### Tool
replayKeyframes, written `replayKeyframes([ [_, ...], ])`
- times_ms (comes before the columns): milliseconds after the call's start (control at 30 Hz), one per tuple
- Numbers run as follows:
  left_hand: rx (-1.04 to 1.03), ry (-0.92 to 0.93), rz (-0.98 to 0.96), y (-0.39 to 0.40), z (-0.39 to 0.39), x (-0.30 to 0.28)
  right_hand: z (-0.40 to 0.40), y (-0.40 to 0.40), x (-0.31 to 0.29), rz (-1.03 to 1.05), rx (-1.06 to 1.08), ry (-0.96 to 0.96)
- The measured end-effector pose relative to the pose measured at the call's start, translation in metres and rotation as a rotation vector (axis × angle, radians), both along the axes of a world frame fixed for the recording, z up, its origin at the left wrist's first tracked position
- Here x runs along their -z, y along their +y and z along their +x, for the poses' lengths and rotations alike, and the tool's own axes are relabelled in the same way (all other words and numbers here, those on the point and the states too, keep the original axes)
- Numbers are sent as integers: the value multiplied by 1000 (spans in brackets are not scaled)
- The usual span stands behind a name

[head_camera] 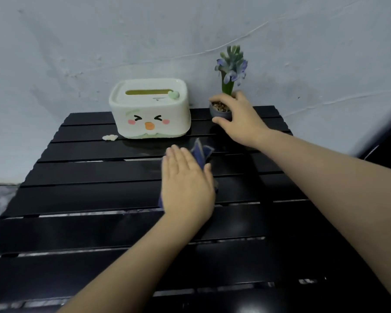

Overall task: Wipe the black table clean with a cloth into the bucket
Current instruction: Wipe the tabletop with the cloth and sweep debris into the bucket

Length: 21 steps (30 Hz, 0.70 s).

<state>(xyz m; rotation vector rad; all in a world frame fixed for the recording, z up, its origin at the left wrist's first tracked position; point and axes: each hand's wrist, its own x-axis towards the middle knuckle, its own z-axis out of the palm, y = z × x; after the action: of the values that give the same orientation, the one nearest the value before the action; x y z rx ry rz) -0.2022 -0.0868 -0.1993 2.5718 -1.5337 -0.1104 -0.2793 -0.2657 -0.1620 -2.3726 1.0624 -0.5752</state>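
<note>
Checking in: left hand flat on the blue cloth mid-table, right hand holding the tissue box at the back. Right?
Not quite. In the head view the right hand holds the small plant pot, not the tissue box, which stands untouched beside it. The left hand does press flat on the blue cloth.

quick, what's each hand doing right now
Left hand: open, flat on the blue cloth.
Right hand: fingers curled round the small flower pot.

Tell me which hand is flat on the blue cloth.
The left hand: straight fingers press the blue cloth onto the black slatted table. The right hand instead grips the small grey flower pot.
</note>
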Motion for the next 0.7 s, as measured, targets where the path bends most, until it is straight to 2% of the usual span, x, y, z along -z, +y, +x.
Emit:
replayKeyframes([
  [233, 350, 96, -66, -39, -59, -4, -48, -11, -33, -109, 19, 6],
  [333, 139, 292, -327, -50, -47, -15, -65, -16, -46, -154, 42, -28],
  [400, -11, 217, -442, -71, -38, -21, -74, -18, -52, -167, 51, -44],
  [500, -105, 129, -239, -99, -35, -16, -85, -21, -55, -175, 63, -56],
  [567, -93, 117, -127, -112, -38, -2, -90, -23, -54, -180, 75, -63],
  [700, 86, 77, -134, -148, -29, 8, -102, -29, -51, -184, 83, -75],
])
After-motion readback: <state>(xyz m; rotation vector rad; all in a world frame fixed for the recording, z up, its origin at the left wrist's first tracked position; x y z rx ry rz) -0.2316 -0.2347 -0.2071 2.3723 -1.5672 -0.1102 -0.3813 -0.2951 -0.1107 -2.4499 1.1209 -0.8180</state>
